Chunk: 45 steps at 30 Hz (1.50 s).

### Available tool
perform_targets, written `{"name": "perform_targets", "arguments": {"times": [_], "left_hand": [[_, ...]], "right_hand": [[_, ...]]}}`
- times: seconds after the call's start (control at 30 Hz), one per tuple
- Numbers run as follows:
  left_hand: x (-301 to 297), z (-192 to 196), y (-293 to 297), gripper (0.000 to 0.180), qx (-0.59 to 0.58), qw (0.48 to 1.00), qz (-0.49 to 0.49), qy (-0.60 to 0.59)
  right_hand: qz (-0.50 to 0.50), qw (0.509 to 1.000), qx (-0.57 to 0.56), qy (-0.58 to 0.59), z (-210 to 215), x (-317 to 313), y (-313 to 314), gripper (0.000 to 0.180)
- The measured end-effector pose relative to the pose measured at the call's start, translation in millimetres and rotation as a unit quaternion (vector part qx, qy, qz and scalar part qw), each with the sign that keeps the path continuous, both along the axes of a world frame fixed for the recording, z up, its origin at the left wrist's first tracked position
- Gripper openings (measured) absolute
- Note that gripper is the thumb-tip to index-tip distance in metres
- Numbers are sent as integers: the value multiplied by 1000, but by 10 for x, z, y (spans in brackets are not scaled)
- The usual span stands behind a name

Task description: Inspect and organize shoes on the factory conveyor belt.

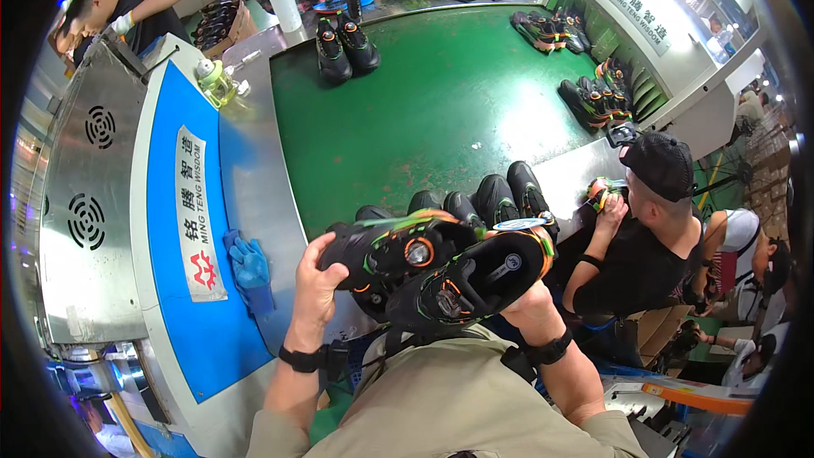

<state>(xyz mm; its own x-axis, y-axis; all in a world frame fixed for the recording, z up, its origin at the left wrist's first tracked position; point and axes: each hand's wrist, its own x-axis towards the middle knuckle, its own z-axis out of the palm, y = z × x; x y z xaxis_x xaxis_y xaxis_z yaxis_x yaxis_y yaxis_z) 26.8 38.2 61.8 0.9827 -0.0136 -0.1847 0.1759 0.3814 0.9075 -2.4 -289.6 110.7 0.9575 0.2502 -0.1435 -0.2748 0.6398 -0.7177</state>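
Observation:
Close in front of me I hold two black shoes with orange and green trim and round dials. My left hand (315,282) grips the toe end of the farther shoe (386,253), thumb toward me. The nearer shoe (449,293) lies against it, its opening facing up and a pale round mark on the insole. My right hand (529,298) is closed at its heel, most of the fingers hidden beneath the shoe. Just beyond, several more black shoes (494,198) stand along the near edge of a green belt (407,119).
A black pair (348,49) stands at the belt's far left, by a white bottle (286,7). More shoes (593,100) are grouped at the right. Blue gloves (248,265) lie by the blue machine panel (174,280). A co-worker (640,246) in a black cap handles a shoe close on my right.

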Motion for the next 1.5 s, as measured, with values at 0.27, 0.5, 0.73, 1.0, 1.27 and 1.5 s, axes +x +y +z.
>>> {"name": "perform_targets", "arguments": {"times": [0.27,0.5,0.73,1.0,1.27,1.5], "left_hand": [[45,-411,64,61,-111,990,-10,85],[298,-687,41,64,-173,982,-45,68],[543,-677,-108,65,-192,972,-82,108],[632,-564,-220,66,-185,965,-144,115],[659,-303,-539,63,-201,951,-208,113],[775,-243,-992,65,-227,930,-265,116]], "right_hand": [[-66,996,41,34,-193,-317,-202,86],[-136,981,139,-1,-160,-604,-503,80],[-278,952,120,-42,67,-759,-745,76],[-372,917,132,-58,192,-650,-875,82],[-364,930,50,-12,-191,-348,-895,63],[-308,950,40,-5,-297,105,-529,63]]}}
